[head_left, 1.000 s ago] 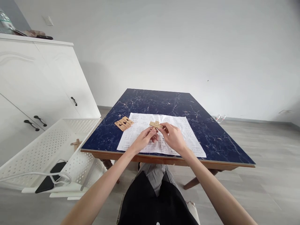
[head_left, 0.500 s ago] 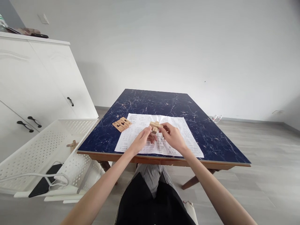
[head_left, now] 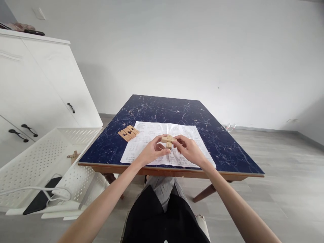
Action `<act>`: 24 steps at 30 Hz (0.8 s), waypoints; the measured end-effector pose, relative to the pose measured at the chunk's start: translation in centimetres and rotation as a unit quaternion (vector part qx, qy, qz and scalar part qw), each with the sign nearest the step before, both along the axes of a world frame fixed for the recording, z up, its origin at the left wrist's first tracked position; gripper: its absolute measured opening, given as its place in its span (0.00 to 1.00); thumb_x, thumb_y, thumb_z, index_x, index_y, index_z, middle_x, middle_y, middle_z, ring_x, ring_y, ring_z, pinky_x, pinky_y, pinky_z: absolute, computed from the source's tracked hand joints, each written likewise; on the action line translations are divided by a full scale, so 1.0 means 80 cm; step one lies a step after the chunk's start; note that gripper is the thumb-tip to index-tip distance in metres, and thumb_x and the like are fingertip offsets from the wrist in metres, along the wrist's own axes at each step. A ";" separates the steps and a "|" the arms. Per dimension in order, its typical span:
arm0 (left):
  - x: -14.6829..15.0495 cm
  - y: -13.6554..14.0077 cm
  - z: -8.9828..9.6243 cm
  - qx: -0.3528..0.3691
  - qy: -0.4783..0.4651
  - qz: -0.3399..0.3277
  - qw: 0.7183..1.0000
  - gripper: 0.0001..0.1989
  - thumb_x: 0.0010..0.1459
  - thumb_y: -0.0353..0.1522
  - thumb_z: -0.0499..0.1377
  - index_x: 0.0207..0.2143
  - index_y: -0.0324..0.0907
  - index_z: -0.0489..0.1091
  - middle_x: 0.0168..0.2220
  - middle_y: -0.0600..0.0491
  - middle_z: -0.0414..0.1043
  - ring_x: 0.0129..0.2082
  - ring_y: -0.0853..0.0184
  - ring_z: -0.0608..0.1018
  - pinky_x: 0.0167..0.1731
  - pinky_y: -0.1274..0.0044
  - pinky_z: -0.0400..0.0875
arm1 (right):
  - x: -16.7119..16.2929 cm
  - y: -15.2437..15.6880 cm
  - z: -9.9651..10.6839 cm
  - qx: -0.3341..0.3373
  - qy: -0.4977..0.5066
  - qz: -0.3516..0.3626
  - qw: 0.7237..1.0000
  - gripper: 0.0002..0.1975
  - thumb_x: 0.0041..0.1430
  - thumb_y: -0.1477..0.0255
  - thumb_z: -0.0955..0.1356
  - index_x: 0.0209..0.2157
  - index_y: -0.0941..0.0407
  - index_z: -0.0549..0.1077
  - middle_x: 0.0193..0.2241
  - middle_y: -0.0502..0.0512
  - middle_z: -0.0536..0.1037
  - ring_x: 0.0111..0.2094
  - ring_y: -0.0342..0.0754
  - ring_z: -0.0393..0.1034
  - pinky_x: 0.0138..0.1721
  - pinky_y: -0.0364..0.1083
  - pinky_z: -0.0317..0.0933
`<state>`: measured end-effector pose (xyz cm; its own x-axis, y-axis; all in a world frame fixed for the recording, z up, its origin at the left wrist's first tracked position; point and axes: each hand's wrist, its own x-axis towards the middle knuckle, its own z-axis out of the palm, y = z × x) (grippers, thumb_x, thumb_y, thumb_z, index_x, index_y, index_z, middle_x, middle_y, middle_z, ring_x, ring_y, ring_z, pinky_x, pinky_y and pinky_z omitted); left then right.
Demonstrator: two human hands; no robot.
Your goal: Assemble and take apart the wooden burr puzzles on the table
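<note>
A pale wooden interlocking burr puzzle, made of crossed blocks, is held up over the printed paper sheet. My right hand pinches its right side between thumb and fingers. My left hand is at its left side, the index fingertip on the left block and the thumb stretched beneath the lower block. The other left fingers curl behind and are partly hidden. Left of the paper, flat wooden pieces with dark cut-out slots lie side by side, partly over the sheet's edge.
The paper lies on a dark blue marbled table with a wooden edge. At left stand a white cabinet and a white perforated bin holding a small wooden piece and a cable. A clear object sits beyond the table's right edge.
My left thumb has moved from the puzzle's left side to below it, and the left fingers have come up to its left end. The puzzle has turned somewhat. The view has shifted slightly.
</note>
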<state>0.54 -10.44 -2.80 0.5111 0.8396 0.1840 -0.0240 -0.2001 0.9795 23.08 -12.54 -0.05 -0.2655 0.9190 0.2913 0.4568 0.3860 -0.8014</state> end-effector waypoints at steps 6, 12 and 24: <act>-0.001 -0.001 -0.001 0.013 0.021 -0.007 1.000 0.39 0.57 0.42 0.75 0.68 0.51 0.67 0.59 0.45 0.75 0.43 0.62 0.79 0.45 0.69 0.75 | 0.000 -0.002 0.001 0.023 -0.049 0.013 0.998 0.19 0.74 0.54 0.64 0.47 0.53 0.77 0.33 0.55 0.83 0.30 0.50 0.74 0.33 0.48 0.66; 0.001 0.000 -0.006 0.014 0.020 0.004 1.000 0.39 0.54 0.41 0.76 0.66 0.49 0.68 0.54 0.44 0.78 0.45 0.58 0.81 0.46 0.67 0.76 | 0.001 0.000 -0.004 0.032 -0.057 0.010 0.998 0.18 0.74 0.55 0.65 0.48 0.53 0.77 0.33 0.54 0.83 0.31 0.51 0.76 0.34 0.48 0.67; 0.004 0.003 -0.001 -0.023 0.000 0.139 0.990 0.35 0.53 0.41 0.77 0.60 0.46 0.71 0.53 0.45 0.79 0.41 0.62 0.82 0.42 0.71 0.77 | 0.029 -0.002 -0.019 0.030 -0.055 -0.064 0.996 0.16 0.72 0.57 0.64 0.48 0.54 0.76 0.36 0.57 0.85 0.32 0.51 0.78 0.32 0.48 0.70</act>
<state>0.85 -10.24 -2.92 0.2597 0.9551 0.1424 0.0260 -0.1543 0.9877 25.39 -12.66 -1.61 -0.1814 0.9291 0.3224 0.5887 0.3651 -0.7212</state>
